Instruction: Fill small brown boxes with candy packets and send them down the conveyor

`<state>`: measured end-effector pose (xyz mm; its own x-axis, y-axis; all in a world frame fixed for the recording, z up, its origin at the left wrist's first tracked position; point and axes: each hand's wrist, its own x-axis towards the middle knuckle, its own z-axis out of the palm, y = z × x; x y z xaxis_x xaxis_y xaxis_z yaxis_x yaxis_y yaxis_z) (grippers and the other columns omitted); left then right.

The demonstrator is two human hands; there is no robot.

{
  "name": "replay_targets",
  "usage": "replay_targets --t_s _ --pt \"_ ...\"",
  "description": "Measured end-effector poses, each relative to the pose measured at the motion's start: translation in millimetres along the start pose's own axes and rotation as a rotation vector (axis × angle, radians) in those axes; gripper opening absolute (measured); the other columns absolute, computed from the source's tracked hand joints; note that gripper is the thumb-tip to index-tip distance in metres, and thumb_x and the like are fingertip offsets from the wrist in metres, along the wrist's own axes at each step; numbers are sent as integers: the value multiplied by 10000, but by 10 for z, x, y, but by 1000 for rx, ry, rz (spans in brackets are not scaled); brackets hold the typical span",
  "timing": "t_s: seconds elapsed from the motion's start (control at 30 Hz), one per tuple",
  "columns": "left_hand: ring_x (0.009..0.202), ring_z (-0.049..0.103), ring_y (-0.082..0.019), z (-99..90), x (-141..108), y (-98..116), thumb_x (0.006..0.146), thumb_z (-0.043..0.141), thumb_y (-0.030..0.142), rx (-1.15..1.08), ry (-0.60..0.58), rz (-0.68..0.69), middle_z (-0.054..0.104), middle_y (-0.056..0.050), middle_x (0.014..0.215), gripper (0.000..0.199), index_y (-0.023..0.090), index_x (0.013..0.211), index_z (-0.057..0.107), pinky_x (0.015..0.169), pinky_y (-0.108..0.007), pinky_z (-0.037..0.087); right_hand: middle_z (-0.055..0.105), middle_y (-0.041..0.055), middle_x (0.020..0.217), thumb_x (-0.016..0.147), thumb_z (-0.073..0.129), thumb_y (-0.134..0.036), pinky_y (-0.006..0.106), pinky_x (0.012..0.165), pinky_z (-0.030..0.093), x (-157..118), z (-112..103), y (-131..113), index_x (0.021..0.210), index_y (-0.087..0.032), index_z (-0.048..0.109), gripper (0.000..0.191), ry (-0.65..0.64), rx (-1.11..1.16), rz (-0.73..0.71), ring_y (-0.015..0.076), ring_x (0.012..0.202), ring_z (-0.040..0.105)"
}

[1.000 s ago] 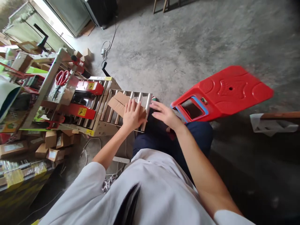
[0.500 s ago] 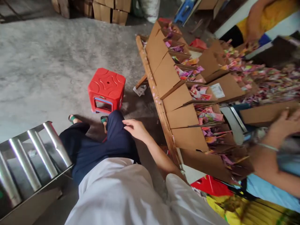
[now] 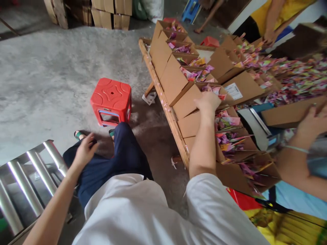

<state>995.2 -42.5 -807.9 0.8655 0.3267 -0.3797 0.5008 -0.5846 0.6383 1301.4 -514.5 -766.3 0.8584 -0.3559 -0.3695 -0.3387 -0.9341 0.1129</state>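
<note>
My right hand (image 3: 208,100) reaches over the table to one of the open cardboard boxes (image 3: 187,101) filled with colourful small packets (image 3: 214,90). The thumb lies against the box's outer side and the fingers curl over its top edge, so the hand appears closed on the box wall; the fingertips are partly hidden. Above my dark trousers, my left hand (image 3: 85,150) hangs in the air, holding nothing, its thumb and fingers apart and loosely bent.
A wooden-edged table (image 3: 163,98) carries the boxes in a row and a heap of packets (image 3: 301,76). A red stool (image 3: 111,93) stands ahead; a metal roller conveyor (image 3: 33,185) is at left. A co-worker's hands (image 3: 313,124) are beside a box flap; another person (image 3: 270,20) stands farther back.
My right hand has risen from beside my leg to a box on the table. My left hand has come into view at the left. The view has shifted slightly.
</note>
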Motion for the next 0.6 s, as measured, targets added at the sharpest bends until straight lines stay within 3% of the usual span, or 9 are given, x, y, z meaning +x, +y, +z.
replay_targets --t_s 0.07,0.17,0.27,0.37,0.47,0.53,0.6 --pt "1232 617 -349 420 145 240 738 667 707 -187 -197 -23 655 -153 1308 798 210 1353 564 1034 -539 520 670 222 1190 894 673 -303 369 866 426 55 -129 115 1210 -82 684 386 11 9 -23 295 1104 619" --pt "1222 621 -348 1096 348 778 690 732 696 -422 -436 -133 675 -181 1263 846 156 1325 590 1075 -511 485 689 205 1121 909 654 -349 343 808 395 -57 -334 271 1193 -81 690 392 63 71 -90 269 1010 620" --pt "1300 565 -356 1686 494 1367 740 678 726 -701 -607 -439 605 -204 1375 825 167 1338 575 1074 -497 475 687 143 946 891 661 -343 328 742 357 -475 -453 228 1043 -118 704 275 157 134 -218 240 857 591" --pt "1339 534 -355 2057 613 1770 817 459 816 -1035 -677 -718 589 -207 1395 823 166 1306 589 1069 -501 473 621 72 777 853 682 -320 304 659 304 -1133 -461 49 848 -169 655 154 210 186 -367 208 710 520" --pt "1216 623 -354 2039 615 1776 838 464 752 -1298 -571 -741 704 -161 1205 698 165 1152 673 1033 -512 505 585 52 710 880 643 -311 305 624 287 -1814 -402 -136 751 -195 595 180 251 261 -627 206 676 486" --pt "1074 685 -331 1760 485 1530 829 575 584 -1349 -417 -718 748 -133 1052 503 147 1041 706 984 -488 542 598 49 696 923 587 -262 325 658 331 -2177 -342 -277 742 -201 584 191 244 319 -845 213 711 498" --pt "979 704 -300 1293 257 1142 769 651 410 -1325 -240 -680 756 -112 970 354 134 981 717 934 -446 572 618 39 695 952 539 -215 346 749 379 -2449 -261 -469 770 -203 599 192 194 392 -1058 215 766 515"
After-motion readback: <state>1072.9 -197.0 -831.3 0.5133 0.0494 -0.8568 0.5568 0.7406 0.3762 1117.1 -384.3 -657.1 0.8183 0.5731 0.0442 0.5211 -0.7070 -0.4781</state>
